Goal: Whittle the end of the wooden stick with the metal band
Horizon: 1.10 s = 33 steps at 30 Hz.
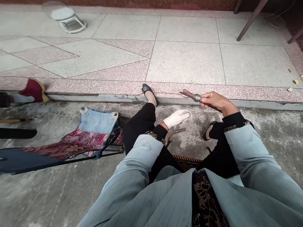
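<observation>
Out in front, over the edge of the step, my right hand point(214, 101) grips a short brown wooden stick point(188, 93) with a coil of silvery wire point(197, 97) wound round it. The stick's bare end points left. My left hand point(177, 118), in a white knitted glove, is lower and to the left, apart from the stick. Its fingers are drawn together; whatever they may hold is too unclear to name. Beneath my left wrist is a forked piece of brown wood point(176, 131), partly hidden by the sleeve.
A tiled step point(184, 63) lies ahead, with a white stool point(68, 19) at its far left. Left of my leg stands a folding chair point(87, 135) with flowered cloth. Another person's red shoe point(35, 90) rests by the step. Wooden legs point(252, 20) stand at the upper right.
</observation>
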Available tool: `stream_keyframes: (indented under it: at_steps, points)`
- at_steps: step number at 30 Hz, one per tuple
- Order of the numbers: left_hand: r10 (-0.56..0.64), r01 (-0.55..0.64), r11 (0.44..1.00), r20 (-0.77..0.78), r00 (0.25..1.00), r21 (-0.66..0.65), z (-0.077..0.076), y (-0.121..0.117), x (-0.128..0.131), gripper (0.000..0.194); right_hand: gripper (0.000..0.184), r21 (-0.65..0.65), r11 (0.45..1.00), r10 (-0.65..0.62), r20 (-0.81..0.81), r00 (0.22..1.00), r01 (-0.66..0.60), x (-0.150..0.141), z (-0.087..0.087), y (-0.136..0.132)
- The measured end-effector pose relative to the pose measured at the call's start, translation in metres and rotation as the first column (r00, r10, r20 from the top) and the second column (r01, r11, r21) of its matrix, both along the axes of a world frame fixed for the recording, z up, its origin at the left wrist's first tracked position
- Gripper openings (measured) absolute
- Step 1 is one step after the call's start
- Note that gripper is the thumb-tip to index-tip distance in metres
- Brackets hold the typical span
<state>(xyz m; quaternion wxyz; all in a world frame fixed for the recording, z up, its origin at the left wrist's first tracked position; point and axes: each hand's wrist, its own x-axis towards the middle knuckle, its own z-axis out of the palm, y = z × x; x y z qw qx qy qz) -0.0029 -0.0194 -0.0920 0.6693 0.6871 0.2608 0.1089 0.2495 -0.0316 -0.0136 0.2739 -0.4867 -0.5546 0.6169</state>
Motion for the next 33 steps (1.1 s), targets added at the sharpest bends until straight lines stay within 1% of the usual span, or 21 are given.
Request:
stream_keyframes:
  at_steps: [1, 3, 5, 7, 9, 11, 13, 14, 15, 17, 19, 21, 22, 23, 24, 26, 27, 29, 30, 32, 33]
  points:
    - [-0.012, 0.012, 1.0, -0.025, 1.0, 0.015, 0.002, -0.001, 0.001, 0.039, 0.036, 0.007, 0.997, -0.083, 0.001, 0.997, 0.083, 0.0, -0.003, 0.002]
    - [-0.032, 0.04, 0.995, -0.086, 0.996, 0.092, 0.006, -0.003, 0.002, 0.038, 0.036, 0.01, 0.985, -0.17, 0.093, 0.981, 0.17, -0.003, -0.009, 0.005]
    - [-0.04, 0.07, 0.974, -0.14, 0.989, 0.217, 0.008, -0.005, 0.002, 0.036, 0.032, 0.032, 0.981, -0.192, 0.313, 0.93, 0.192, -0.009, -0.014, 0.007]
    - [-0.036, 0.098, 0.935, -0.184, 0.982, 0.342, 0.008, -0.006, 0.003, 0.035, 0.03, 0.071, 0.99, -0.141, 0.603, 0.785, 0.124, -0.017, -0.016, 0.008]
    - [-0.036, 0.13, 0.904, -0.232, 0.972, 0.407, 0.006, -0.006, 0.003, 0.036, 0.03, 0.067, 0.998, -0.045, 0.815, 0.578, -0.016, -0.025, -0.016, 0.009]
    - [-0.013, 0.139, 0.891, -0.28, 0.96, 0.433, 0.006, -0.006, 0.004, 0.036, 0.029, 0.009, 0.988, 0.055, 0.908, 0.415, -0.151, -0.031, -0.015, 0.009]
    - [0.015, 0.132, 0.873, -0.297, 0.955, 0.469, 0.005, -0.005, 0.003, 0.036, 0.027, -0.078, 0.973, 0.149, 0.932, 0.332, -0.22, -0.036, -0.015, 0.009]
    - [0.017, 0.135, 0.861, -0.292, 0.956, 0.49, 0.005, -0.003, 0.002, 0.036, 0.025, -0.13, 0.963, 0.202, 0.929, 0.311, -0.237, -0.037, -0.014, 0.008]
    - [0.006, 0.143, 0.85, -0.28, 0.96, 0.508, 0.005, -0.002, 0.001, 0.036, 0.024, -0.19, 0.947, 0.27, 0.907, 0.322, -0.26, -0.038, -0.014, 0.006]
    - [-0.024, 0.151, 0.844, -0.246, 0.969, 0.515, 0.003, 0.001, -0.002, 0.036, 0.023, -0.305, 0.895, 0.422, 0.812, 0.402, -0.325, -0.037, -0.012, 0.002]
    - [-0.038, 0.132, 0.867, -0.2, 0.979, 0.48, 0.001, 0.004, -0.004, 0.035, 0.021, -0.366, 0.823, 0.563, 0.628, 0.537, -0.434, -0.034, -0.01, -0.002]
    - [-0.049, 0.104, 0.905, -0.142, 0.989, 0.412, -0.003, 0.006, -0.005, 0.033, 0.02, -0.346, 0.771, 0.637, 0.416, 0.649, -0.535, -0.028, -0.005, -0.004]
    - [-0.041, 0.076, 0.929, -0.105, 0.994, 0.363, -0.004, 0.007, -0.005, 0.034, 0.022, -0.3, 0.777, 0.629, 0.328, 0.705, -0.553, -0.024, -0.002, -0.005]
    - [-0.022, 0.04, 0.952, -0.065, 0.998, 0.303, -0.005, 0.007, -0.005, 0.035, 0.026, -0.241, 0.803, 0.594, 0.25, 0.764, -0.545, -0.02, 0.0, -0.004]
    - [0.007, 0.0, 0.972, -0.026, 1.0, 0.236, -0.006, 0.007, -0.005, 0.037, 0.029, -0.164, 0.854, 0.518, 0.185, 0.835, -0.493, -0.016, 0.002, -0.003]
    - [0.064, -0.065, 0.991, 0.015, 0.998, 0.118, -0.004, 0.005, -0.004, 0.039, 0.031, -0.023, 0.958, 0.286, 0.102, 0.953, -0.285, -0.008, 0.003, 0.0]
    - [0.079, -0.08, 0.993, 0.011, 0.997, 0.091, -0.003, 0.004, -0.003, 0.038, 0.031, 0.021, 0.985, 0.167, 0.073, 0.983, -0.169, -0.006, 0.002, 0.002]
    - [0.074, -0.07, 0.992, -0.037, 0.997, 0.103, 0.002, 0.002, -0.001, 0.035, 0.03, 0.047, 0.999, -0.025, 0.098, 0.995, 0.02, -0.005, -0.003, 0.006]
    - [0.075, -0.067, 0.99, -0.063, 0.995, 0.122, 0.004, 0.0, -0.001, 0.033, 0.029, 0.042, 0.996, -0.088, 0.146, 0.985, 0.082, -0.006, -0.006, 0.007]
    - [0.072, -0.056, 0.987, -0.1, 0.992, 0.151, 0.008, -0.003, 0.001, 0.031, 0.024, 0.032, 0.99, -0.139, 0.316, 0.939, 0.136, -0.01, -0.012, 0.009]
    - [0.063, -0.044, 0.986, -0.113, 0.992, 0.163, 0.01, -0.004, 0.001, 0.029, 0.022, 0.046, 0.991, -0.135, 0.43, 0.893, 0.127, -0.013, -0.015, 0.01]
